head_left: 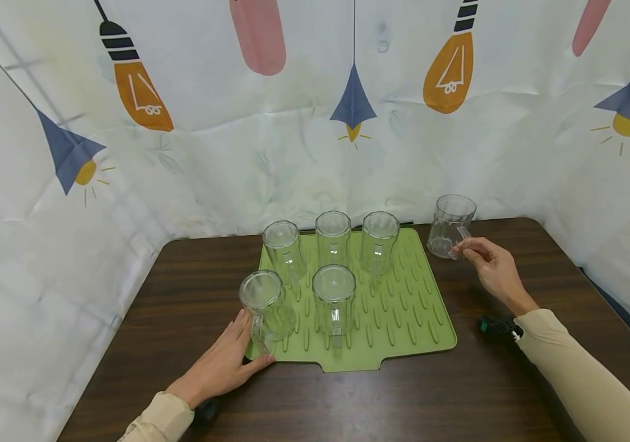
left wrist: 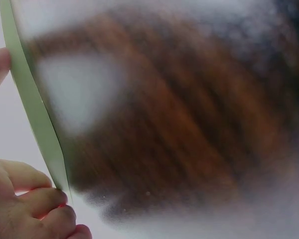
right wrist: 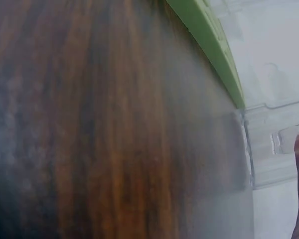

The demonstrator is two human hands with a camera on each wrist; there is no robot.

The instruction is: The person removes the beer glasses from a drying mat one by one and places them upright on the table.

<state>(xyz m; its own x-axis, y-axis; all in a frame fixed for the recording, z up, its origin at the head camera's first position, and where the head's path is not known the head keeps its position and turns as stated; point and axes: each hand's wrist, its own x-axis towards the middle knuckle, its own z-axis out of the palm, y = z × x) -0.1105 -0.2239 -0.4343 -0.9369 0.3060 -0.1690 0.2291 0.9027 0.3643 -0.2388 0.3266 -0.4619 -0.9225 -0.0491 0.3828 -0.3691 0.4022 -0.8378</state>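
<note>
My right hand [head_left: 489, 267] pinches the handle of a clear glass mug [head_left: 441, 230], which stands on the wooden table just right of a green drying mat [head_left: 414, 307]. Part of that mug [right wrist: 269, 172] also shows at the right edge of the right wrist view, beside the fingers. At the mat's front left corner rests my left hand [head_left: 221, 359], fingers extended and thumb along the front edge. Close by its fingertips is a glass mug [head_left: 265, 301] on the mat. The left wrist view has the mat's edge [left wrist: 32, 99] between thumb and fingers.
Several clear glass mugs stand upside down on the mat: three along the back, including a middle one [head_left: 333, 236], and two in front, including one [head_left: 334, 301] near the center. A patterned white cloth [head_left: 293, 178] hangs behind the dark table [head_left: 182, 294].
</note>
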